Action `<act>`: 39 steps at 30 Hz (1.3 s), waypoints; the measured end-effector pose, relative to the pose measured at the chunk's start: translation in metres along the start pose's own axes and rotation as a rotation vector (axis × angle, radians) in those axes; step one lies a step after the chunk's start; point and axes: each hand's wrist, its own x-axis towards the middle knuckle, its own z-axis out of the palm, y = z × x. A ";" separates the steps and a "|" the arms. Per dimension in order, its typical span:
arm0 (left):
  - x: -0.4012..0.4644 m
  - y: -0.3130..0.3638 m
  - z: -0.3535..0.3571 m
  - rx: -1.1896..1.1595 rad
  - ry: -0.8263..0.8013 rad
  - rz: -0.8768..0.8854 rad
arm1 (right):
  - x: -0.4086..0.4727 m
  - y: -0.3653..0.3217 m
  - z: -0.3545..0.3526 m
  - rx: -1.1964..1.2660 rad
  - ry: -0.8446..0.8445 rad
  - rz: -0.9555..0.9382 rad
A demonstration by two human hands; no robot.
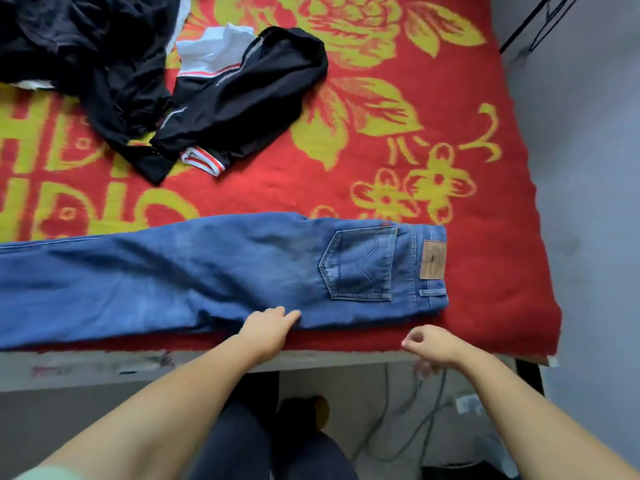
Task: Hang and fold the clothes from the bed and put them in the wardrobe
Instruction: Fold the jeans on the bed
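A home bedroom: a bed (502, 271) under a red flowered blanket (346, 188), clothes (104, 64) strewn on it.

Both bare forearms reach forward. The left hand (268, 325) lies flat, palm down, fingers straight and pointing right. The right hand (429, 342) hangs apart from it — fingers loosely curled downward, holding nothing.

Blue jeans (207, 271) are laid flat along the near edge of the bed (485, 202), legs doubled over, waistband to the right, back pocket and leather patch facing up. Farther back there's a crumpled heap of black clothes (86, 57) and a black jacket with red-and-white trim (249, 95).
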 end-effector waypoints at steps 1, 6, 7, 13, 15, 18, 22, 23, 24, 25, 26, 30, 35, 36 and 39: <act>-0.003 0.003 0.007 -0.039 -0.032 -0.066 | -0.001 0.008 0.000 -0.053 -0.027 -0.005; -0.002 0.014 0.014 -0.169 0.101 -0.190 | 0.010 0.018 -0.053 0.116 0.526 -0.121; 0.000 0.018 0.009 -0.180 0.155 -0.205 | 0.014 0.017 -0.068 0.111 0.599 -0.121; 0.041 0.022 -0.016 -0.309 0.430 -0.126 | 0.074 0.013 -0.098 0.452 0.336 -0.028; 0.059 0.026 -0.020 -0.309 0.461 -0.098 | 0.096 0.011 -0.088 0.522 0.271 -0.046; 0.074 0.038 -0.027 -0.423 0.233 -0.231 | 0.108 0.007 -0.087 0.652 0.176 -0.040; 0.090 0.044 -0.037 -0.472 0.081 -0.336 | 0.105 -0.001 -0.099 0.719 -0.014 -0.010; 0.091 0.047 -0.038 -0.486 0.068 -0.359 | 0.103 -0.001 -0.101 0.722 -0.031 -0.013; 0.093 0.052 -0.039 -0.515 0.063 -0.388 | 0.103 0.001 -0.103 0.723 -0.021 -0.022; 0.096 0.059 -0.042 -0.553 0.075 -0.424 | 0.105 0.004 -0.106 0.739 -0.015 -0.041; 0.097 0.064 -0.045 -0.587 0.101 -0.454 | 0.106 0.004 -0.106 0.772 -0.019 -0.069; 0.102 0.105 -0.062 -0.592 0.282 -0.479 | 0.094 0.001 -0.121 0.742 -0.018 -0.220; 0.110 0.174 -0.067 -0.610 0.422 -0.385 | 0.073 0.045 -0.170 0.655 0.045 -0.327; 0.113 0.187 -0.062 -0.587 0.358 -0.331 | 0.077 0.065 -0.180 0.631 0.134 -0.303; 0.119 0.206 -0.038 -0.591 0.061 -0.221 | 0.099 0.111 -0.193 0.548 0.300 -0.185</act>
